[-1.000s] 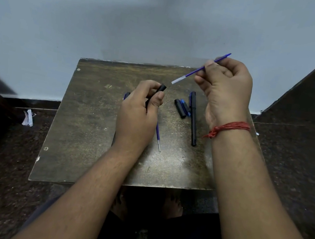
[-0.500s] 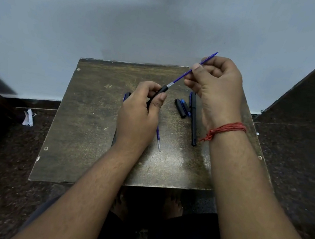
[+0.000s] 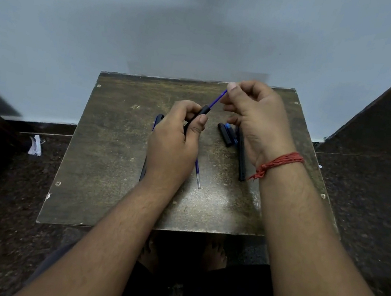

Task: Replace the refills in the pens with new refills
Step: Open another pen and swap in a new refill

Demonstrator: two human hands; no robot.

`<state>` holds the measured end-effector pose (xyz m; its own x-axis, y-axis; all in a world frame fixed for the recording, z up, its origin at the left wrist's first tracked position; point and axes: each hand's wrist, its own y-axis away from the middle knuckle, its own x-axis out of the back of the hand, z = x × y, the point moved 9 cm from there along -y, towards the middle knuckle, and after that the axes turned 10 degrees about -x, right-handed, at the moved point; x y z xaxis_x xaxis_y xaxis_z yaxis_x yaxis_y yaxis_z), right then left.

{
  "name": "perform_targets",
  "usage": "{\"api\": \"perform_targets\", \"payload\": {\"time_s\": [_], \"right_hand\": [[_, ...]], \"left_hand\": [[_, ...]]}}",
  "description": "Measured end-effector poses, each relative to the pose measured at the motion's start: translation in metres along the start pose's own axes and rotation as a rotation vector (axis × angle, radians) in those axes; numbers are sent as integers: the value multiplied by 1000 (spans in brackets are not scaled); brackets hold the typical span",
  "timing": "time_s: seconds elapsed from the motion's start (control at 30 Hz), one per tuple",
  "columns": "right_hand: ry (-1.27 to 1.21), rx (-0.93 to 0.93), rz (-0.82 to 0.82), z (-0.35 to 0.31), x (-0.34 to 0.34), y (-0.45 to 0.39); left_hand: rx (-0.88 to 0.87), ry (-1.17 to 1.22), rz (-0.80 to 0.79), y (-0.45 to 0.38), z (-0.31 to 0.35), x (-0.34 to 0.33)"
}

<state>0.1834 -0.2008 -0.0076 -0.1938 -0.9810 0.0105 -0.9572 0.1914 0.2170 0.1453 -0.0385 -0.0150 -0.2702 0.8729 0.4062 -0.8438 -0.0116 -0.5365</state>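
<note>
Over the bench [image 3: 111, 160], the left hand [image 3: 172, 144] grips a black pen barrel [image 3: 198, 116], fingers curled round it. The right hand [image 3: 252, 115] pinches a blue refill [image 3: 218, 99] entering the barrel's top. A spare refill [image 3: 197, 173] lies on the bench.

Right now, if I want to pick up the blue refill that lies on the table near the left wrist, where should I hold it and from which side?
Take the loose refill by its bare near end, the clear tip. Come from above and from the right, since the left hand covers its far part. It lies flat on the table, so pinch across its thin width.
</note>
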Motion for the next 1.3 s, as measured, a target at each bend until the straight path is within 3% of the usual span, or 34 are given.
{"api": "perform_targets", "payload": {"time_s": [0.23,0.33,0.5,0.6,0.77,1.17,1.23,1.3], "right_hand": [[136,35,-33,-5,-11,5],[232,69,24,-8,0,3],[795,144,266,-16,29,-4],[1120,152,216,-3,16,-5],[1352,148,195,7,-2,4],[1299,55,274,13,3,2],[1088,28,272,9,9,-4],[712,2,255,3,19,-10]], "left_hand": [[12,18,3,0,-3,1],[17,13,6,0,-4,1],[37,15,50,0,-7,5],[36,10,58,0,-7,5],[35,20,63,-1,-8,7],[29,14,60,-1,-7,6],[31,16,60,-1,-8,6],[30,13,53,-1,-8,6]]}}
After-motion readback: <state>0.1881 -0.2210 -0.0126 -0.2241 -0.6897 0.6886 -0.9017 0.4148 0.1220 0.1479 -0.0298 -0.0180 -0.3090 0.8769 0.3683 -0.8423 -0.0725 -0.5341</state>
